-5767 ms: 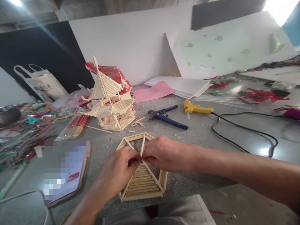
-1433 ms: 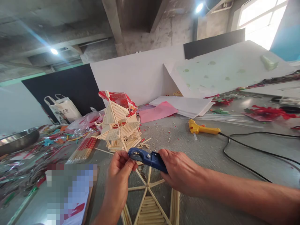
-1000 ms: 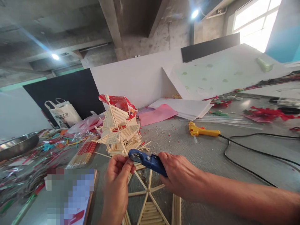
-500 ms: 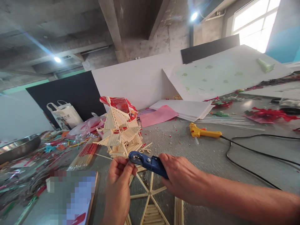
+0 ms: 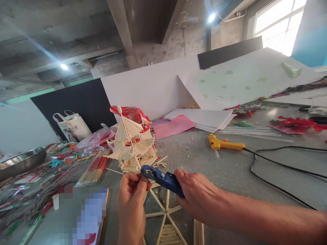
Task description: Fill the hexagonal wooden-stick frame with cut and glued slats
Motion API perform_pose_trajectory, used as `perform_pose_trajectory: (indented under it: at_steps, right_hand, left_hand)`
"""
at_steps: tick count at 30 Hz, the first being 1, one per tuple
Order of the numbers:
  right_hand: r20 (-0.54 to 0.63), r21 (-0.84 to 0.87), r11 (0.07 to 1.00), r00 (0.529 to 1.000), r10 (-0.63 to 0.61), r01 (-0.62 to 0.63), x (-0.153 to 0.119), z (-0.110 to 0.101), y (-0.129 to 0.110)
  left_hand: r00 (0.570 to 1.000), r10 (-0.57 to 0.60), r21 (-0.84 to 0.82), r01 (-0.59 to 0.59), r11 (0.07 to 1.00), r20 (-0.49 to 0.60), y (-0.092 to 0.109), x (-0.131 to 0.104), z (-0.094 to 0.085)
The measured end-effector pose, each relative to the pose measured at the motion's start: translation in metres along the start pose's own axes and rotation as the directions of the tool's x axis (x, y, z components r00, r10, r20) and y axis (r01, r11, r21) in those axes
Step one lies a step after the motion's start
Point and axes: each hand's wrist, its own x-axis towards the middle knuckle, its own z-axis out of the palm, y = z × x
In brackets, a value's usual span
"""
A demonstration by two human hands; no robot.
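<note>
My right hand [image 5: 195, 190] is wrapped round the handle of a blue cutting tool [image 5: 162, 178], which points to the left. Close against the tool's head, my left hand [image 5: 134, 194] is closed in a pinch; what its fingers hold is too small to make out. Beneath both hands lies a flat frame of wooden sticks [image 5: 166, 211], with spokes meeting at its middle and one section filled with short sticks. Just beyond the hands stands a tiered stick tower [image 5: 130, 143] with slanted roofs.
A yellow glue gun [image 5: 226, 144] with a black cord lies at the right. Pink paper [image 5: 175, 126] and white boards are behind. At the left are bundled sticks [image 5: 94, 166], a metal bowl [image 5: 24, 163], plastic scraps and a flat, blurred-out panel [image 5: 84, 214].
The whole view has shifted slightly, so that things sit a little further right. Both hands and the blue tool keep almost the same pose.
</note>
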Motion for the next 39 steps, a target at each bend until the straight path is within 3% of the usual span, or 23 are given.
perform_pose_trajectory:
  at_steps: [8, 16, 21, 28, 33, 39]
  right_hand:
    - [-0.044, -0.029, 0.999, 0.999, -0.031, 0.030, 0.003, 0.004, 0.001]
    - [-0.009, 0.002, 1.000, 1.000, -0.027, 0.027, 0.004, 0.000, -0.002]
    - [0.027, -0.033, 0.999, 0.999, 0.021, -0.020, 0.009, 0.002, -0.002]
    - [-0.007, -0.125, 0.988, 0.996, 0.085, -0.085, 0.017, 0.002, 0.001]
    - [-0.095, -0.047, 0.993, 0.990, 0.105, -0.110, 0.026, -0.016, 0.021]
    - [-0.142, -0.229, 0.950, 0.973, 0.183, -0.212, 0.040, -0.018, 0.062]
  left_hand:
    - [1.000, 0.004, -0.016, -0.004, 1.000, -0.030, 0.000, 0.002, 0.001]
    - [1.000, 0.002, -0.031, -0.002, 1.000, -0.022, 0.000, 0.004, 0.001]
    - [1.000, 0.019, -0.026, -0.019, 0.999, -0.003, -0.002, 0.005, 0.001]
    - [0.999, 0.024, 0.008, -0.024, 1.000, -0.033, -0.002, 0.008, 0.000]
    - [0.999, 0.029, -0.063, -0.031, 0.998, -0.030, 0.008, 0.006, 0.001]
    - [0.999, 0.014, -0.032, -0.013, 0.999, 0.050, 0.006, 0.006, -0.001]
